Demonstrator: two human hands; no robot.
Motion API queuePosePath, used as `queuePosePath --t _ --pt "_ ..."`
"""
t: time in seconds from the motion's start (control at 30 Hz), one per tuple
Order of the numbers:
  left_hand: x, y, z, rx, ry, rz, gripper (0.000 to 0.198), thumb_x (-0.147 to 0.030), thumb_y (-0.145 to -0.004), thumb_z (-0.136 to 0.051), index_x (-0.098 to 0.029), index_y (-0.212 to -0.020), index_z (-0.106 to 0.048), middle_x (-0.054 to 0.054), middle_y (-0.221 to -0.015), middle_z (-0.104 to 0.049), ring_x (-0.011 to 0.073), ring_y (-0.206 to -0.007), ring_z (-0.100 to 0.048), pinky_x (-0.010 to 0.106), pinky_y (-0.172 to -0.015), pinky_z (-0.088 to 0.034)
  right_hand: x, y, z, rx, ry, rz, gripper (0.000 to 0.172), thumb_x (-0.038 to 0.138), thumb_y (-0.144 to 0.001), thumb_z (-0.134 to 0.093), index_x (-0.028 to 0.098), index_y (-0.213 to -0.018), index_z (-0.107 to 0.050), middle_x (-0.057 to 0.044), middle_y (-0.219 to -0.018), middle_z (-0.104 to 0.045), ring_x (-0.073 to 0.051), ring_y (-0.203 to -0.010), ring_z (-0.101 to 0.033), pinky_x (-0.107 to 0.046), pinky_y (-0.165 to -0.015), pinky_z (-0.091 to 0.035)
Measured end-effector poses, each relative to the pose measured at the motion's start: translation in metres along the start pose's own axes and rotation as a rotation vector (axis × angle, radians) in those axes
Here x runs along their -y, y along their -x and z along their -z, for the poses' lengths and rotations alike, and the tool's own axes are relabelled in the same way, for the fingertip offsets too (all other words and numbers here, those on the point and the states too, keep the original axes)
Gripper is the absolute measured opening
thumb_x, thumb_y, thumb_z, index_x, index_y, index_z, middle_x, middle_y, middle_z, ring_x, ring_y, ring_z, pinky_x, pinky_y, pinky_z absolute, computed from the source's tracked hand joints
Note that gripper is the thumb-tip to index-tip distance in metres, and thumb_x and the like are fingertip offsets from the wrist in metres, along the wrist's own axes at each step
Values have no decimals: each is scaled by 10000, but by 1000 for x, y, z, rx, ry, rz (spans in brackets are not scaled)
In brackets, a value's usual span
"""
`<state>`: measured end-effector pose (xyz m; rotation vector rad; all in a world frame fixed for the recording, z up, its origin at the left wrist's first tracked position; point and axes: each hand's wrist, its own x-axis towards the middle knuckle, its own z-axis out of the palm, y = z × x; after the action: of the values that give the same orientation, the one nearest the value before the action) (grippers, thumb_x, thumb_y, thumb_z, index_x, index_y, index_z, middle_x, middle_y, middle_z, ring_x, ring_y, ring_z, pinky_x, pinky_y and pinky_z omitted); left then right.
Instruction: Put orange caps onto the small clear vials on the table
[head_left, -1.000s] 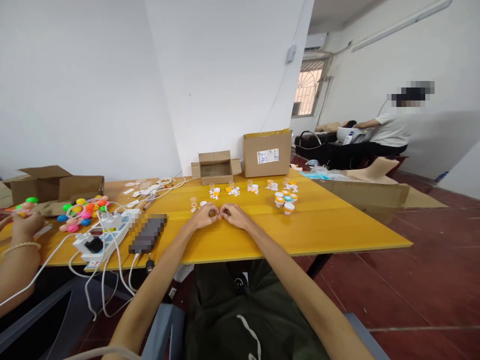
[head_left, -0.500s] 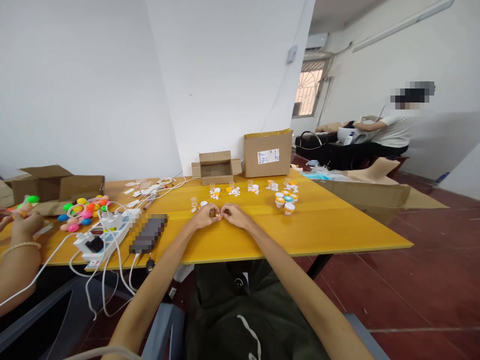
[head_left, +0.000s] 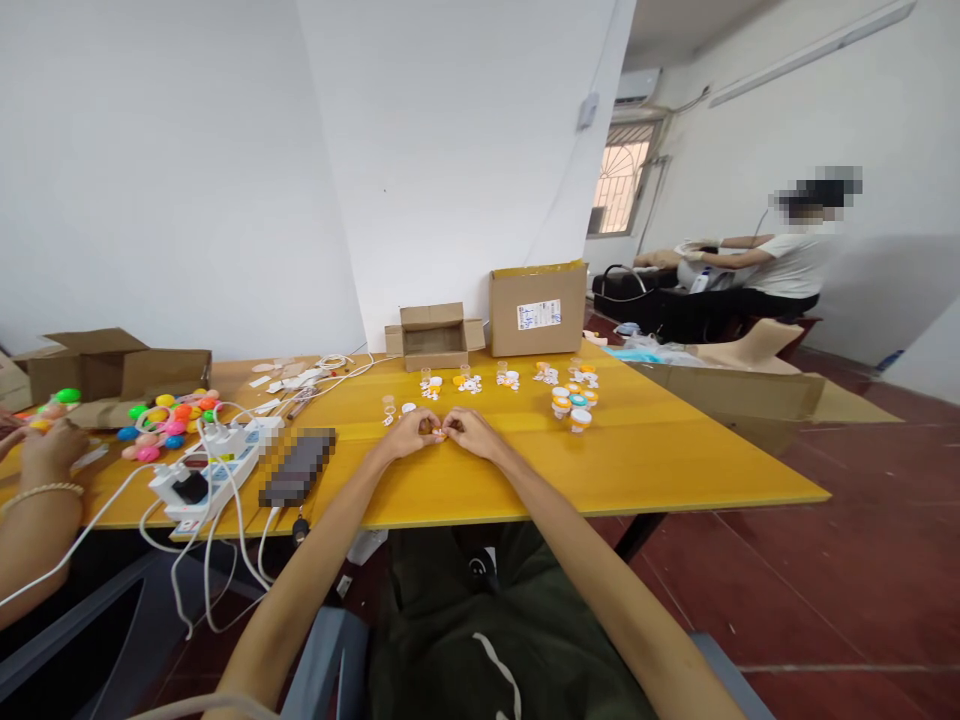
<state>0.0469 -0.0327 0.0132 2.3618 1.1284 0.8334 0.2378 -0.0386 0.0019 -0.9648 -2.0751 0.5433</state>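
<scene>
My left hand [head_left: 415,434] and my right hand [head_left: 466,432] meet at the fingertips low over the yellow table [head_left: 480,485]. Both are closed in a pinch on a small white piece [head_left: 440,434], mostly covered by the fingers and too small to name. Just beyond my left hand stand a small clear cup [head_left: 388,407] and a round white piece [head_left: 408,408]. Farther back lie several little heaps of white and orange parts [head_left: 470,384] with clear cups beside them. To the right of my right hand is a cluster of small capped containers [head_left: 574,398] with orange, white and teal tops.
A small open carton [head_left: 435,345] and a larger taped carton [head_left: 536,310] stand at the back. On the left are a power strip [head_left: 225,470] with trailing cables, a dark phone [head_left: 298,468], colourful balls [head_left: 169,425] and a co-worker's hand [head_left: 56,450]. Another person [head_left: 795,260] sits far right.
My two hands keep the same pinch in nearly the same place. The view has shifted slightly. The person at far right has reached their arms further forward.
</scene>
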Motion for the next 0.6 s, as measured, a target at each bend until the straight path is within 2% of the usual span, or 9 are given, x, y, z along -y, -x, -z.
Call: queuePosePath --t 0.37,0.6 --pt "-2 1 0 -1 12 19 200 -370 -747 -700 -196 -844 -682 -3 -758 -624 159 -734 -544 293 -732 -476 3 3 1 -16 49 36 158 59 -767 -602 196 -731 -672 -5 -780 -625 -126 -705 -554 -246 -699 -448" --pt "-3 1 -1 -4 24 8 165 -331 -755 -691 -190 -840 -677 1 -781 -638 159 -743 -556 295 -743 -480 3 3 2 -2 46 23 152 69 -781 -599 195 -735 -671 -7 -794 -620 -129 -722 -557 -247 -708 -440"
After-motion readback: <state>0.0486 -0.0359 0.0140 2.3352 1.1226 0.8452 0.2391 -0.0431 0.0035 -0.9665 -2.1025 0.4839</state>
